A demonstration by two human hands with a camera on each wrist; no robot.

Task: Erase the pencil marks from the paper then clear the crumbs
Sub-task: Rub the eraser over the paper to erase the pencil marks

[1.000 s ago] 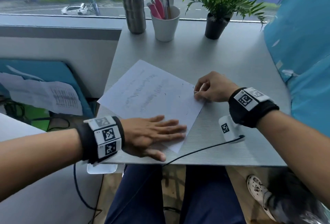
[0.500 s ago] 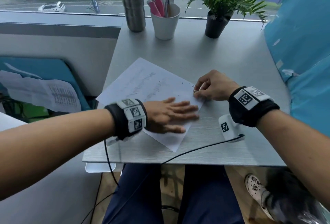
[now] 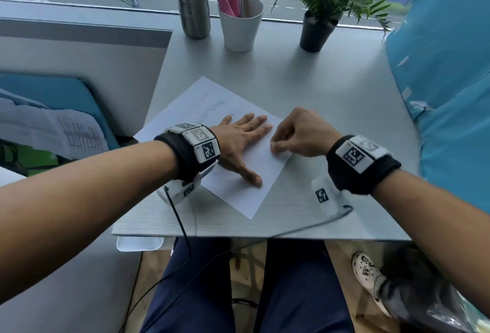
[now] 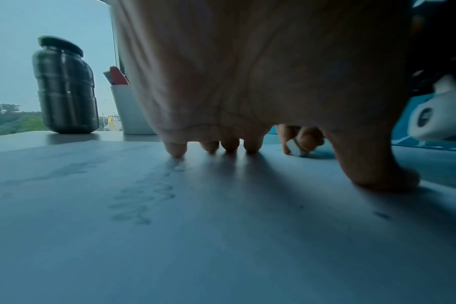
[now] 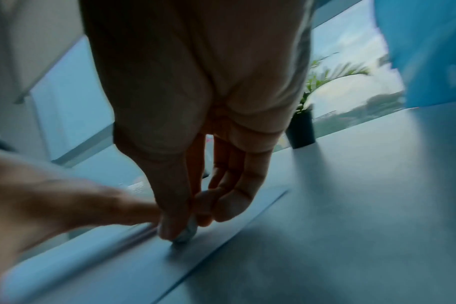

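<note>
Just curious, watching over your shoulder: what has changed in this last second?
The left hand slid up the white paper sheet from its near corner to the middle, still flat. The right hand kept pinching the small white eraser at the sheet's right edge. Sheet unmoved.

Backlit daylight, blurred dim wrist views

Paper [image 3: 233, 189] on table [image 3: 331, 99]; bottle [image 3: 193, 1] behind.
</note>
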